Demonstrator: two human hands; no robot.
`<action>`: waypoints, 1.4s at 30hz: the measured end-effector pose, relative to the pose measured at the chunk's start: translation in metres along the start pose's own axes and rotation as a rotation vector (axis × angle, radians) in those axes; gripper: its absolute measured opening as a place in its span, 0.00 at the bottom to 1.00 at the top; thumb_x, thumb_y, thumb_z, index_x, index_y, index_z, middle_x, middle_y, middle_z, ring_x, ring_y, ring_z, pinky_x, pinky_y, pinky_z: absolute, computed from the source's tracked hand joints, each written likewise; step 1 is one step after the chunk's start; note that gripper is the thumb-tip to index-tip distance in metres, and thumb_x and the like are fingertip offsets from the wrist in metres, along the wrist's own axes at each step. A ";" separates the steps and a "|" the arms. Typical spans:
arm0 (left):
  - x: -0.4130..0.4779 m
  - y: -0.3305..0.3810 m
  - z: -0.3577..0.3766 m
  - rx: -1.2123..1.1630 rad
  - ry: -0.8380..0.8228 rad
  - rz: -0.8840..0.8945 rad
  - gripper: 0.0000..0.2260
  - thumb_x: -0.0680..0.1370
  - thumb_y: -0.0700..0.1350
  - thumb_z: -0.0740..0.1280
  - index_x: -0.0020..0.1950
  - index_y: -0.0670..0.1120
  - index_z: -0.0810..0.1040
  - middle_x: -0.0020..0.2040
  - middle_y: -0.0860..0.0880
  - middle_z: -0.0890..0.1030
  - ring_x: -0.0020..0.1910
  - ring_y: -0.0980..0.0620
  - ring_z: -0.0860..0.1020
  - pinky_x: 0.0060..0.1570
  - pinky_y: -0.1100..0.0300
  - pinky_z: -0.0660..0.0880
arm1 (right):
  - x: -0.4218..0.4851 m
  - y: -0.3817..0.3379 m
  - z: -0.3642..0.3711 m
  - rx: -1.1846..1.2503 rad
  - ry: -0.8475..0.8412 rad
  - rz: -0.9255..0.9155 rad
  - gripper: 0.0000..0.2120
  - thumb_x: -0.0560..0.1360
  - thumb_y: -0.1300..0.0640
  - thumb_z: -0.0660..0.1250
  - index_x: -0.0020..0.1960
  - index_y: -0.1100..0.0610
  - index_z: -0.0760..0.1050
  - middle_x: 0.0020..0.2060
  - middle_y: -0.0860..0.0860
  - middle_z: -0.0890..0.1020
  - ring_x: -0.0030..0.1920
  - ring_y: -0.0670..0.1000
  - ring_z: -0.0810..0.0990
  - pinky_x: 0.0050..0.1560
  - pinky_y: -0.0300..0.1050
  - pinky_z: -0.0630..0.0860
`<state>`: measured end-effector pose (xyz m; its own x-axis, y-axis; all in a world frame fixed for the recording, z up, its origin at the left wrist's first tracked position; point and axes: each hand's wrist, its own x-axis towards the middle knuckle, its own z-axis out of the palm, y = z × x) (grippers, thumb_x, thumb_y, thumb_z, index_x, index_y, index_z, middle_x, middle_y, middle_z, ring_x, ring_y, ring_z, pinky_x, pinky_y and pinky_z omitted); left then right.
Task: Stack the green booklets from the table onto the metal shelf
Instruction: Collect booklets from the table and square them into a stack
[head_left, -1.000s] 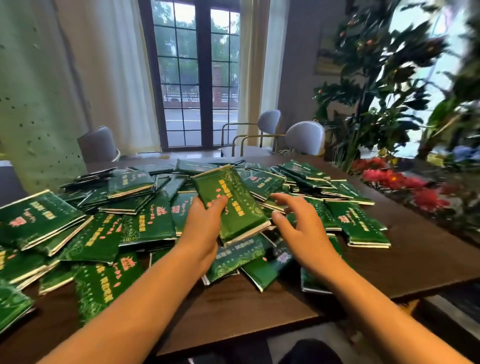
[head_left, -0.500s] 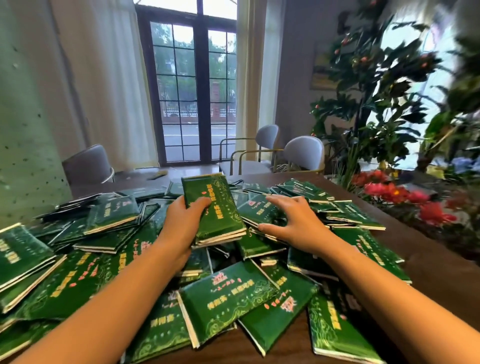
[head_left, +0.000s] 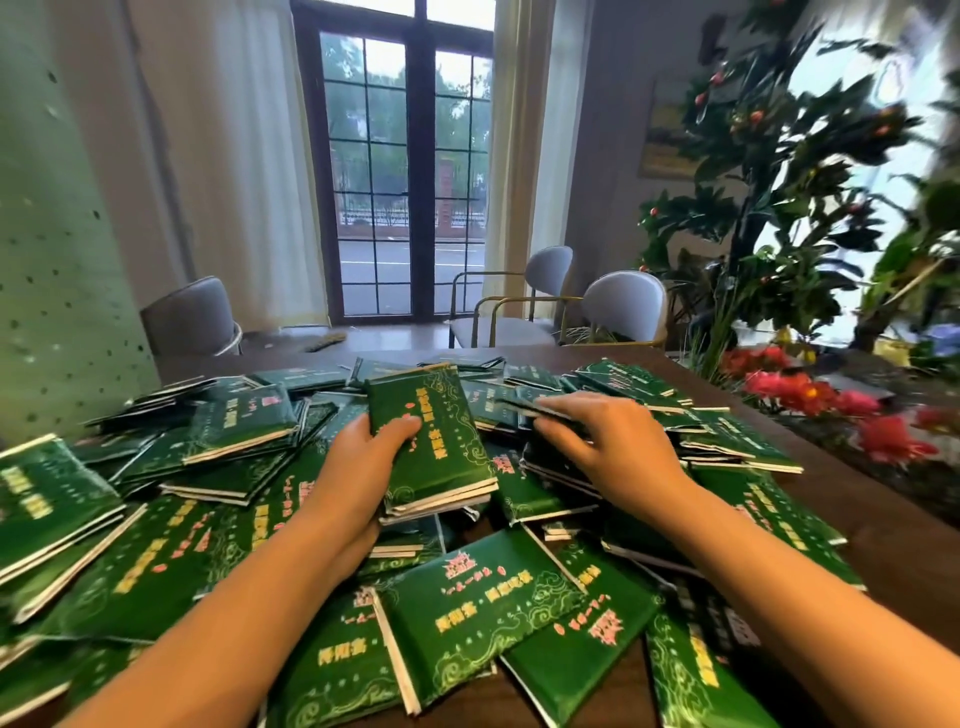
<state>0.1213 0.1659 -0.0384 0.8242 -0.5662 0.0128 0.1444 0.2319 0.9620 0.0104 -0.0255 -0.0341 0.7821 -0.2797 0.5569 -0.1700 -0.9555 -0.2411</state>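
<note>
While my left hand (head_left: 363, 467) clamps a stack of booklets (head_left: 434, 441), my right hand (head_left: 615, 447) pinches a loose booklet (head_left: 527, 408) at two o'clock

The right grip (head_left: 597, 441), which hung open beside the held stack (head_left: 431, 441) a second ago and then lay flat on the pile (head_left: 483, 613), now curls its fingers round a blurred booklet (head_left: 530, 408) just right of that stack and tips its edge up. In the left grip (head_left: 363, 457) the held stack has swung straighter. Less bare counter (head_left: 883, 530) shows below both grips.
</note>
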 end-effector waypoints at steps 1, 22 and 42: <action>0.001 0.000 -0.001 -0.004 -0.001 0.000 0.05 0.79 0.40 0.63 0.52 0.42 0.77 0.38 0.46 0.85 0.35 0.51 0.83 0.36 0.57 0.77 | 0.000 -0.002 -0.003 0.091 0.067 0.021 0.14 0.77 0.47 0.63 0.60 0.49 0.79 0.48 0.46 0.84 0.41 0.44 0.78 0.42 0.45 0.75; -0.001 -0.002 0.002 -0.158 -0.118 -0.192 0.21 0.81 0.55 0.56 0.55 0.41 0.80 0.51 0.36 0.83 0.50 0.39 0.81 0.59 0.43 0.74 | -0.015 -0.055 0.010 0.374 -0.030 -0.307 0.17 0.78 0.48 0.59 0.60 0.54 0.79 0.61 0.44 0.77 0.61 0.41 0.74 0.63 0.32 0.68; 0.003 -0.004 -0.004 -0.234 0.042 -0.135 0.09 0.77 0.44 0.67 0.57 0.45 0.75 0.36 0.45 0.84 0.36 0.46 0.83 0.40 0.51 0.80 | 0.028 0.001 0.021 -0.157 -0.475 0.271 0.37 0.75 0.35 0.58 0.77 0.53 0.53 0.75 0.53 0.61 0.74 0.55 0.58 0.71 0.52 0.58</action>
<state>0.1257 0.1664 -0.0438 0.8100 -0.5724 -0.1275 0.3733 0.3356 0.8649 0.0444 -0.0328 -0.0354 0.8757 -0.4786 0.0642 -0.4610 -0.8681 -0.1840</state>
